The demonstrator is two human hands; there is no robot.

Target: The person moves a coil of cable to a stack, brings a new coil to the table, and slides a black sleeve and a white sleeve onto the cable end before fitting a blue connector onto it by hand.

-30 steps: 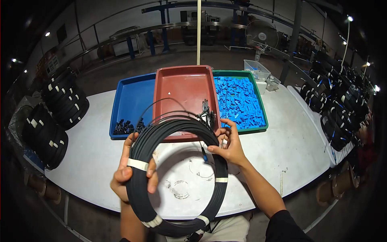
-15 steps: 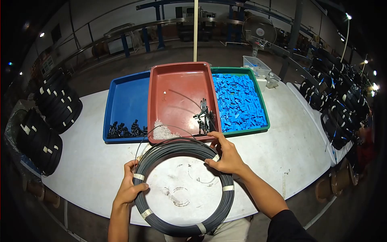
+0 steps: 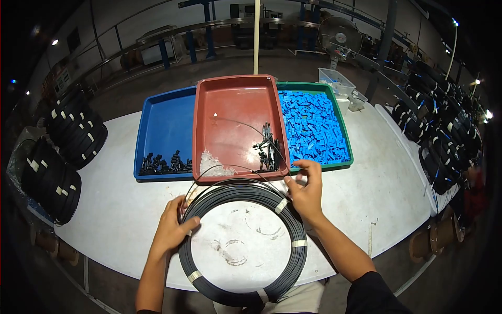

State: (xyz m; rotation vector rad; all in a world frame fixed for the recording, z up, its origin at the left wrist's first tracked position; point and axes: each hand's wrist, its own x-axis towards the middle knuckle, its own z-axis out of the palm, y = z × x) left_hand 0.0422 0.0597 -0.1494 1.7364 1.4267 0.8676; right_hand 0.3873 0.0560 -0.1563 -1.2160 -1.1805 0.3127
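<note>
A coil of black cable (image 3: 295, 261), bound with pale tape bands, lies at the table's near edge. My left hand (image 3: 171, 226) grips the coil's left side, its thumb over the top and its fingers on the outer edge. Just off the coil's upper right, my right hand (image 3: 305, 194) has its thumb and index finger bent around a thin loose cable end by the red tray's lower right corner. A loose strand arcs above the coil, over the front of the red tray (image 3: 239, 181).
The red tray holds clear bits and black connectors. A blue tray (image 3: 166, 121) with black parts stands left, a green tray (image 3: 349, 152) full of blue pieces right. Clear containers (image 3: 336, 83) stand behind. Stacked coils (image 3: 55, 183) flank the table (image 3: 117, 225) on both sides.
My right hand has let go of the coil's taped upper right part and moved up and right to the loose cable. The left hand has shifted slightly up along the coil.
</note>
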